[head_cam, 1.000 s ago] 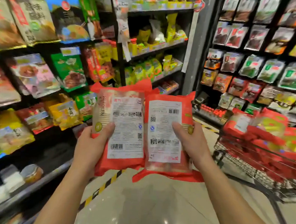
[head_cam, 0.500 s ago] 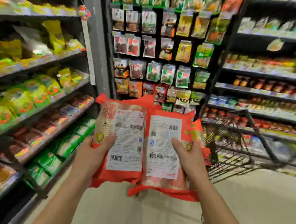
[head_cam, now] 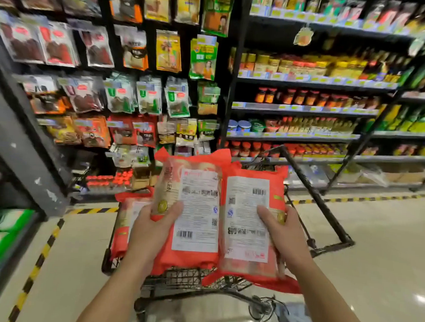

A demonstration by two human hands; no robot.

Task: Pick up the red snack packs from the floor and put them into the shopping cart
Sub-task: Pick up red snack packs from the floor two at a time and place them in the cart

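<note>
Shopping cart: half a second ago the black wire shopping cart (head_cam: 193, 279) stood off to the right of both held packs. Now it sits directly under and behind them, and its black handle bar (head_cam: 312, 193) slants from far left to near right.
Head view, left pack: the red plastic snack pack (head_cam: 195, 210) with a white back label is held above the cart's near end. The label faces the camera. The long axis runs near to far, with the far end tipped slightly left.
Left hand: the left hand (head_cam: 151, 229) grips this pack at its near-left edge. The thumb lies across the label side and the fingers wrap out of sight behind.
Right pack: the second red snack pack (head_cam: 248, 221) sits just to the right, touching the first along their inner edges. Its label also faces the camera and its long axis runs near to far.
Right hand: the right hand (head_cam: 281, 237) grips the near-right edge of that pack, thumb on the label side, fingers hidden behind.
Pack in cart: a third red pack (head_cam: 126, 220) stands on end against the cart's left wall, partly covered by the left hand.
Floor: pale glossy floor tiles (head_cam: 376, 247), with yellow-and-black hazard tape (head_cam: 41, 254) along the shelf bases.
Shelves: dark store shelves (head_cam: 298, 110) at the far side, with hanging bags to the left and jars and bottles to the right.
</note>
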